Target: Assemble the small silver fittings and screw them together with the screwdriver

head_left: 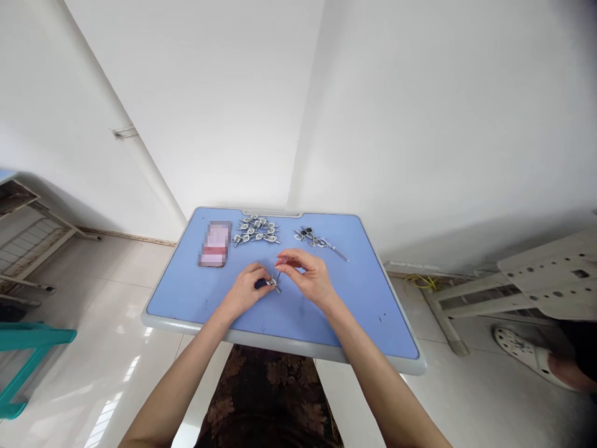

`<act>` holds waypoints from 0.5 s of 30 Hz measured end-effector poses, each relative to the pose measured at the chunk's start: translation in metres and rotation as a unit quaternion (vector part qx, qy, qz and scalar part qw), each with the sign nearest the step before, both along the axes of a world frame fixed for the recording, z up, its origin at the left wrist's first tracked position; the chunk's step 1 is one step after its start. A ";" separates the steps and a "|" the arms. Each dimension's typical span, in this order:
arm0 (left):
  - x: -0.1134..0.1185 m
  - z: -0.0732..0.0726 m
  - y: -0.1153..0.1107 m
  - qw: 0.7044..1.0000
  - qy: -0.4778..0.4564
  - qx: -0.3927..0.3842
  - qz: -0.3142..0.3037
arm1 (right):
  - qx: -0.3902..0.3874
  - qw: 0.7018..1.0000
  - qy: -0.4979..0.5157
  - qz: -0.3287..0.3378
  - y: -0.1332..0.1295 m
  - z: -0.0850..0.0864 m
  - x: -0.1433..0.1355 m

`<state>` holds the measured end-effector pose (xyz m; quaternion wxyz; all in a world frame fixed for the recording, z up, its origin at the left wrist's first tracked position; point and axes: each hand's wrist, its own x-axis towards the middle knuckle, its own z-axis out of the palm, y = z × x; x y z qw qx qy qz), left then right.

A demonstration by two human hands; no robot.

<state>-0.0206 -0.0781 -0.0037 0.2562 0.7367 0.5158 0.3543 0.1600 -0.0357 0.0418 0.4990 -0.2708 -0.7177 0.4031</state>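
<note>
Left hand (246, 290) pinches metal part (272, 283); right hand (305, 274) grips slim tool (278, 275) just beside it; phone (215, 242) beyond left fingers, blurred, unreadable

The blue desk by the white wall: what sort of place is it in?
Possibly a classroom or simple workroom: the desk looks like a school one, a second desk shows at the left edge, and small metal parts lie grouped on the nearer desktop.

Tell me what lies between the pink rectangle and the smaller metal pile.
In the head view, a larger cluster of metal parts lies between the pink rectangle and the smaller metal pile.
</note>
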 end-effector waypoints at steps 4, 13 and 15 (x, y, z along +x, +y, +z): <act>0.000 -0.001 0.000 1.000 0.005 0.003 0.002 | 0.027 0.998 -0.020 -0.051 0.003 -0.002 -0.005; -0.001 0.003 0.001 0.999 0.004 -0.037 0.006 | 0.047 0.997 -0.037 -0.046 0.006 -0.008 0.000; -0.001 0.004 0.002 0.999 -0.012 -0.045 0.009 | 0.037 0.998 -0.037 -0.043 0.005 -0.007 0.003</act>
